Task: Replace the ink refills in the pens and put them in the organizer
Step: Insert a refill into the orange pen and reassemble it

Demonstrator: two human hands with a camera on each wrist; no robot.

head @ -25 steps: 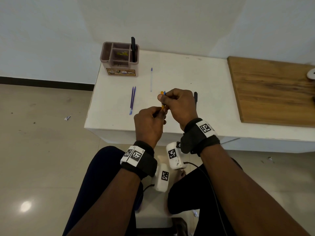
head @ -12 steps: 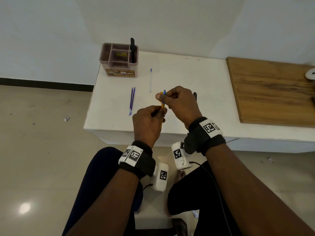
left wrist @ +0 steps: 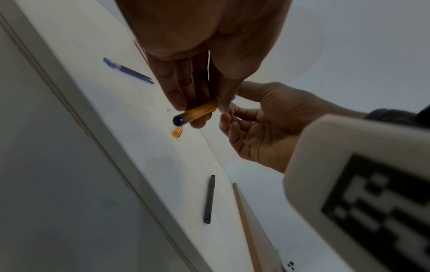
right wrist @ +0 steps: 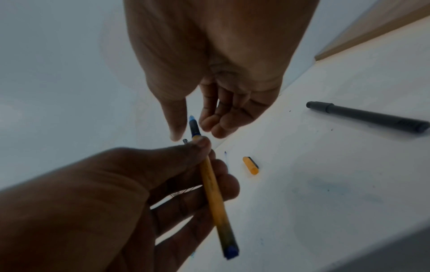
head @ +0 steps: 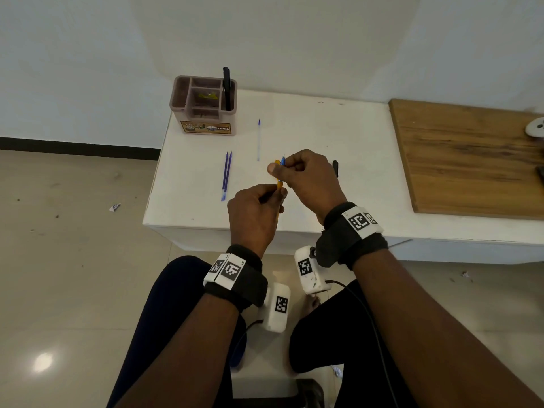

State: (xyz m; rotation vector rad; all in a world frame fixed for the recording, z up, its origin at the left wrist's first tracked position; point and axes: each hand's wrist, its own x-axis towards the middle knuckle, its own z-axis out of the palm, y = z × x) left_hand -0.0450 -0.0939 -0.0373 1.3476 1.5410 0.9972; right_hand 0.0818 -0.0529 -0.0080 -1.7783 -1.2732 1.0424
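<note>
Above white table (head: 309, 125), left hand (head: 253, 213) grips orange pen (right wrist: 213, 195); right hand (head: 309, 178) pinches its refill (right wrist: 194, 127).

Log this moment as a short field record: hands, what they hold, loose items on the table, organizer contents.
left hand: grips orange pen barrel
right hand: pinches blue refill at the barrel's top
refill state: partly in the barrel, tip sticking out
table: two blue refills side by side, one pale refill, black pen, small orange cap piece
organizer: one black pen upright in its right compartment
</note>
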